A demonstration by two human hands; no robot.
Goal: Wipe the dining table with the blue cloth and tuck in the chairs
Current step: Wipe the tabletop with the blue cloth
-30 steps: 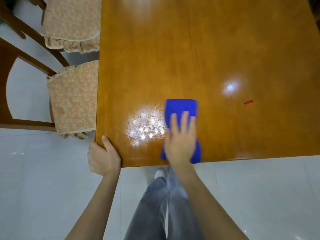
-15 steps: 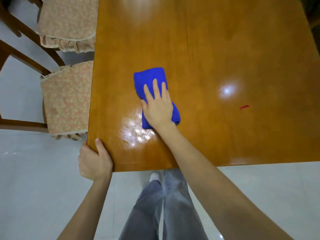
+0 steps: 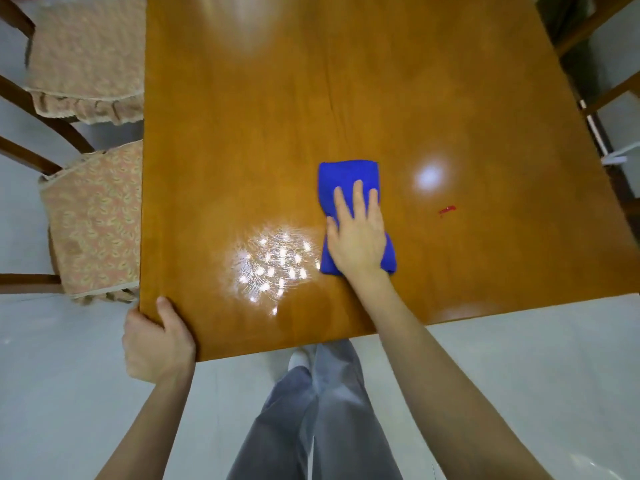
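Dining table (image 3: 311, 98): glossy orange-brown top fills most of my feed, with its near edge toward 6 o'clock.
Chairs: near chair (image 3: 93, 220) at 9 o'clock and far chair (image 3: 86, 57) at 10 o'clock, both with patterned cushions meeting the table's side edge. I see the wooden frame of a third chair (image 3: 595, 74) at 2 o'clock.
Blue cloth (image 3: 346, 178): folded, flat on the top, at 5 o'clock of the table's middle.
Right hand (image 3: 358, 237): palm down on the cloth's near half, fingers straight and slightly spread, pressing.
Left hand (image 3: 156, 341): clamped on the table's 7 o'clock corner, thumb on top, fingers hidden underneath.
Glare patch (image 3: 273, 261): at 8 o'clock of the cloth, just beside it.
Red mark (image 3: 447, 210): small, at 3 o'clock of the cloth, apart from it.
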